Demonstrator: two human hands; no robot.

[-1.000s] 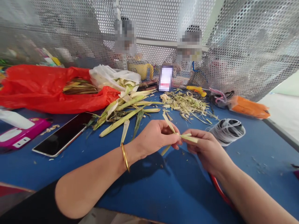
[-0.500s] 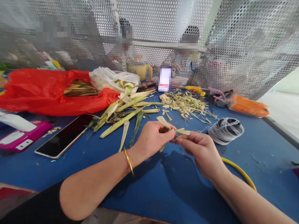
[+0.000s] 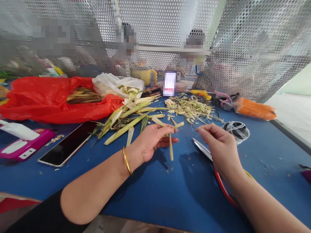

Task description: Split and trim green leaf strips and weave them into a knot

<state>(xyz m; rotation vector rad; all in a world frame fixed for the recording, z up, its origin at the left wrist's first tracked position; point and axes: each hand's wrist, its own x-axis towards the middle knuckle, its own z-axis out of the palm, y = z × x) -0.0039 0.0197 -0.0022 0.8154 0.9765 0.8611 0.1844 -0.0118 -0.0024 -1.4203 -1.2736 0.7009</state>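
Note:
My left hand (image 3: 152, 140), wearing a gold bangle (image 3: 127, 161), pinches a small bundle of pale husk strips (image 3: 171, 147); one strip hangs down and others stick out above the fingers. To its right, apart from the bundle, my right hand (image 3: 222, 145) is closed in a pinch on what looks like a fine thread, barely visible. Under that hand lie scissors (image 3: 202, 149) with red and yellow handles, partly hidden. Just behind it sits a spool of grey thread (image 3: 236, 131).
Leafy husks (image 3: 128, 118) and a heap of shredded bits (image 3: 194, 108) lie ahead. Leftward are a red plastic bag (image 3: 43, 103), a dark phone (image 3: 69, 142) and a magenta device (image 3: 26, 150). A lit phone (image 3: 169, 83) stands before a perforated screen (image 3: 165, 22); people sit beyond it.
My hands have moved apart: the right has drawn away from the husk bundle to the right. The left fingers have opened out somewhat, keeping the bundle pinched. More of the scissors now shows.

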